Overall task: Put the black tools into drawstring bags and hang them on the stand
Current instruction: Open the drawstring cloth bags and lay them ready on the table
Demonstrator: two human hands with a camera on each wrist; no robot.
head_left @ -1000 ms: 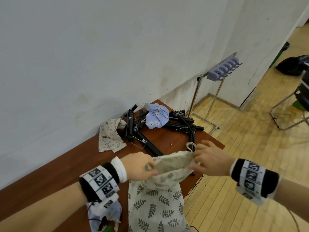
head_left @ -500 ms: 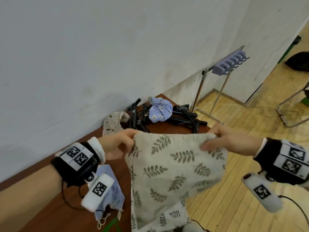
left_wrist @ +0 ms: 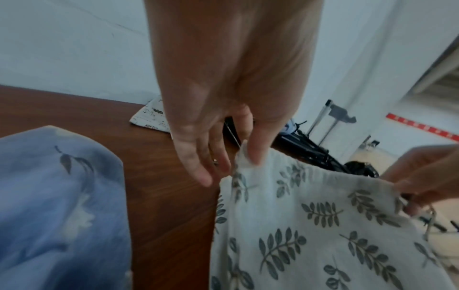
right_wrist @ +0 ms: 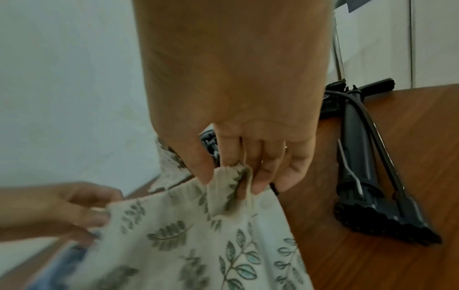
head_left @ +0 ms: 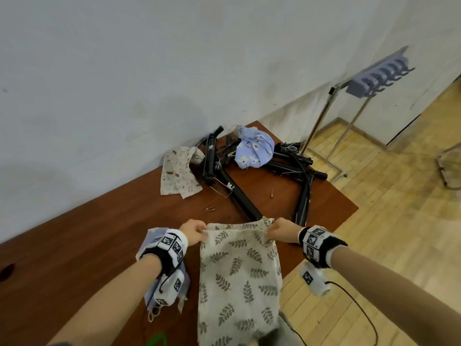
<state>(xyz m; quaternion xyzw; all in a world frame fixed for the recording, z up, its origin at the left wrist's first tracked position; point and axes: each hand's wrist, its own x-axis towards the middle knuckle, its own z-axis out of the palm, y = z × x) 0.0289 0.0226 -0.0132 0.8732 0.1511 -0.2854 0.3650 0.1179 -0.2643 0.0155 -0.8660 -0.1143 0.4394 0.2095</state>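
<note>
A cream drawstring bag with a leaf print (head_left: 239, 275) (left_wrist: 318, 221) (right_wrist: 188, 241) hangs flat over the near edge of the brown table (head_left: 74, 245). My left hand (head_left: 193, 231) (left_wrist: 244, 155) pinches its top left corner. My right hand (head_left: 279, 229) (right_wrist: 236, 176) pinches its top right corner. Several black tools (head_left: 249, 171) (right_wrist: 367, 176) lie in a pile at the table's far end. The metal stand with a row of lilac hooks (head_left: 379, 76) rises beyond the table on the right.
A blue flowered bag (head_left: 254, 149) lies on the tool pile. A small printed cream bag (head_left: 178, 174) sits left of it. Another blue bag (left_wrist: 57, 206) lies under my left wrist. Small metal pins (head_left: 210, 209) lie loose on the table. Wooden floor is to the right.
Both hands have lowered the leaf-print bag from in front of me down to the table's near edge, and it now hangs flat between them.
</note>
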